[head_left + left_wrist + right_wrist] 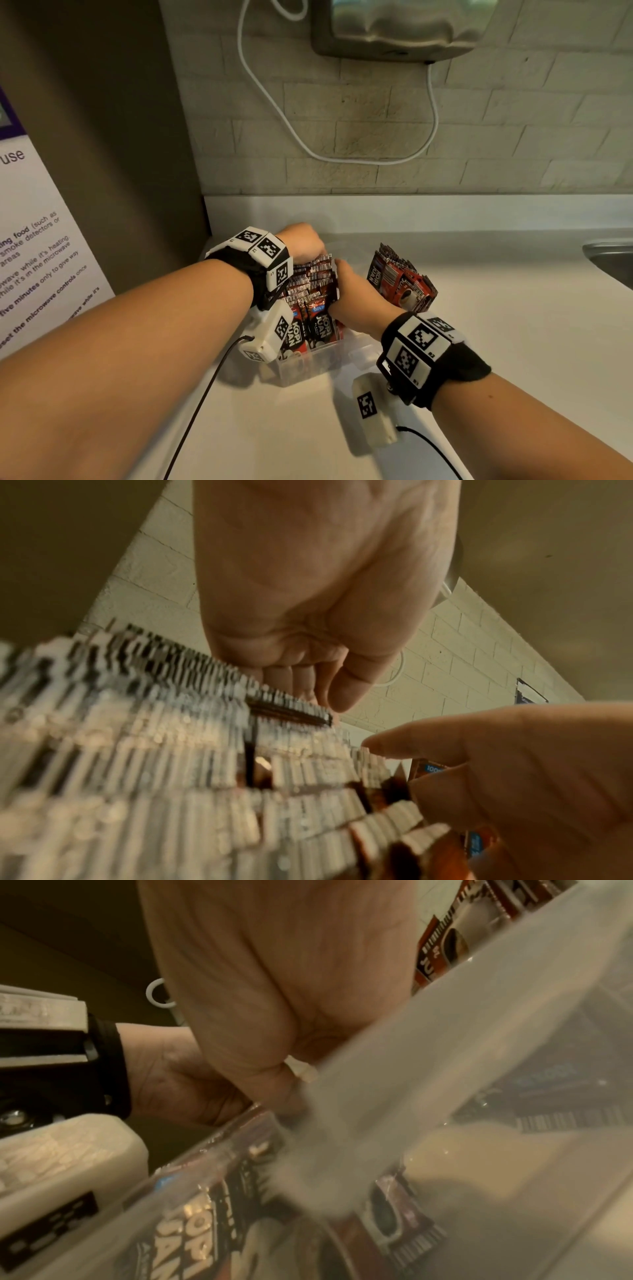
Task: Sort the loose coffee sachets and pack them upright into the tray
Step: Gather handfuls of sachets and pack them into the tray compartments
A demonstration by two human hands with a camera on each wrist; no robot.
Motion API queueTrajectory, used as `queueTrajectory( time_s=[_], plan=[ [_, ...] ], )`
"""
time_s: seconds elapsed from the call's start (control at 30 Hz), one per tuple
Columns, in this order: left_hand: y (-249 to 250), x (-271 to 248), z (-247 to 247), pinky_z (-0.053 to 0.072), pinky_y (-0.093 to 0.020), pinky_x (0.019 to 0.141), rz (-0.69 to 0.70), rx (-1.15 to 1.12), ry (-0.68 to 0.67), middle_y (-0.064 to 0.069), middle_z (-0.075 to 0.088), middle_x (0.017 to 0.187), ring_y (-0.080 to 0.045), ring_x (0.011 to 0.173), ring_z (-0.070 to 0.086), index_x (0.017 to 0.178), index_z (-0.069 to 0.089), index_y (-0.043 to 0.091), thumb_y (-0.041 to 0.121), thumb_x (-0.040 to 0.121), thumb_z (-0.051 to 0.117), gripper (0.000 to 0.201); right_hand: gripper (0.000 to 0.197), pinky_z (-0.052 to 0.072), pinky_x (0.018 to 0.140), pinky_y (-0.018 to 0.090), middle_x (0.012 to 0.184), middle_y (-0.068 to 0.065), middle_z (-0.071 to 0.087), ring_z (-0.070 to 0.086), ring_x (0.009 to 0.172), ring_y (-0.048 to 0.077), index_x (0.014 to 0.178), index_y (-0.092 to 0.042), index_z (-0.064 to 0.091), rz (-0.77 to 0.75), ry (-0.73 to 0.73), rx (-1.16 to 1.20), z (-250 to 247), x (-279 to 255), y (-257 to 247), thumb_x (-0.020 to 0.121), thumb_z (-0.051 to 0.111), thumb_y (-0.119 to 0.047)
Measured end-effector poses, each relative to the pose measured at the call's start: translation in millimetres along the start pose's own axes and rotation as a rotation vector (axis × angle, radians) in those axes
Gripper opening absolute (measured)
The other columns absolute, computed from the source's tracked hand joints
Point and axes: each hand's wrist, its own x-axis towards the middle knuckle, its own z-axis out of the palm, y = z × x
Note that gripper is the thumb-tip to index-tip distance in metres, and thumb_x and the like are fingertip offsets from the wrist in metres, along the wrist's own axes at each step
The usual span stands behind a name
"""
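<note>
Upright coffee sachets in a clear tray are gripped by curled fingers of the left hand and right hand; a loose pile is seen right.

A: What setting is depicted?
B: A shared pantry or office kitchenette: a white counter against a pale brick-tile wall.
A: Supporting evidence?
B: A steel sink at the right edge, a posted notice mentioning microwave use and smoke detectors, and coffee sachets in bulk.
</note>
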Motion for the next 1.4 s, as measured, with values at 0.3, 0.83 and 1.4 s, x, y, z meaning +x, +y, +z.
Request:
queueTrajectory(
  time_s=[0.3, 0.83, 1.4],
  plan=[
    [0, -1, -1, 0.038, -0.027, 0.078, -0.017, 0.078, -0.025, -0.019, 0.061, 0.126, -0.021, 0.092, 0.048, 0.122, 0.062, -0.002, 0.021, 0.097, 0.047, 0.037, 0.044, 0.050, 0.078, 0.034, 0.113, 0.013, 0.062, 0.061, 0.099, 0.026, 0.132, -0.007, 0.035, -0.014, -0.026, -0.046, -2, -4, -3, 0.091, 0.051, -0.005],
    [6, -15, -5, 0.048, -0.037, 0.094, 0.109, 0.266, -0.119, -0.014, 0.065, 0.116, -0.030, 0.108, 0.059, 0.121, 0.063, 0.001, 0.013, 0.100, 0.039, 0.034, 0.050, 0.051, 0.071, 0.031, 0.114, 0.011, 0.061, 0.058, 0.089, 0.020, 0.140, -0.011, 0.030, 0.011, -0.044, 0.030, -9, -8, -9, 0.094, 0.049, -0.009],
    [28, -52, -11, 0.042, -0.028, 0.089, 0.080, -0.156, 0.213, -0.006, 0.053, 0.134, -0.026, 0.118, 0.052, 0.135, 0.047, 0.020, 0.022, 0.089, 0.054, 0.047, 0.042, 0.044, 0.073, 0.029, 0.105, 0.009, 0.064, 0.058, 0.091, 0.022, 0.126, -0.012, 0.052, 0.047, 0.420, -0.101, -73, -4, -20, 0.085, 0.056, -0.007]
  ],
)
